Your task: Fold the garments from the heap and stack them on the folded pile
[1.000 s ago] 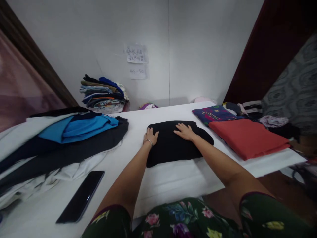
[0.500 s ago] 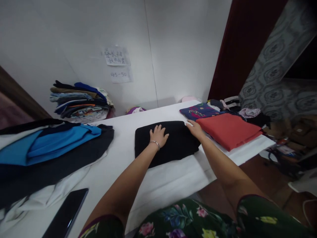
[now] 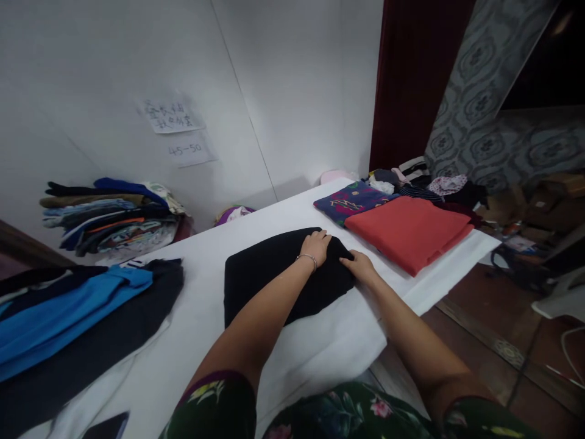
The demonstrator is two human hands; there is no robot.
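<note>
A folded black garment lies in front of me on the white-covered table. Flat on its upper right part rests my left hand, fingers stretched toward the far edge and a bracelet at the wrist. My right hand pinches the garment's right edge; its thumb shows on top, and the other fingers are partly hidden. Just beyond that hand lies a folded red garment, beside a dark blue patterned garment.
Loose clothes, including a bright blue garment, lie at the left. Behind them stands a tall stack of folded clothes. A phone is at the near left. More clothes are heaped beyond the table's right end.
The view has turned to the right. My left hand has slid rightward over the black garment. My right hand has moved from the far right corner down to the right edge, which it now grips.
</note>
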